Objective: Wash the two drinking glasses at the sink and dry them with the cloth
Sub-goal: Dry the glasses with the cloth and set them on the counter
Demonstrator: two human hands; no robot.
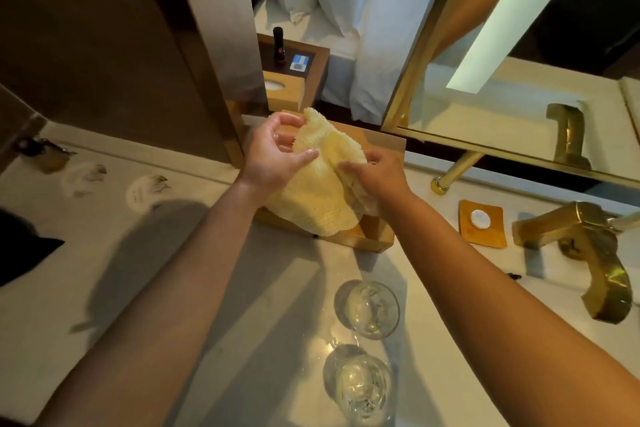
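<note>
A pale yellow cloth [320, 180] hangs bunched over a wooden tray [375, 239] at the back of the counter. My left hand [273, 152] pinches its upper left part between thumb and fingers. My right hand [379, 173] grips the cloth's right side. Two clear drinking glasses stand on the white counter in front of my arms. The farther glass [369, 308] is near the middle. The nearer glass [360, 388] stands just below it, with water drops on the counter between them.
A brass tap [588, 253] juts out at the right, beside a small orange soap dish [483, 224]. A gold-framed mirror [519, 80] rises behind. Round paper coasters [147, 191] lie at the left, and a dark object [20, 246] sits at the left edge.
</note>
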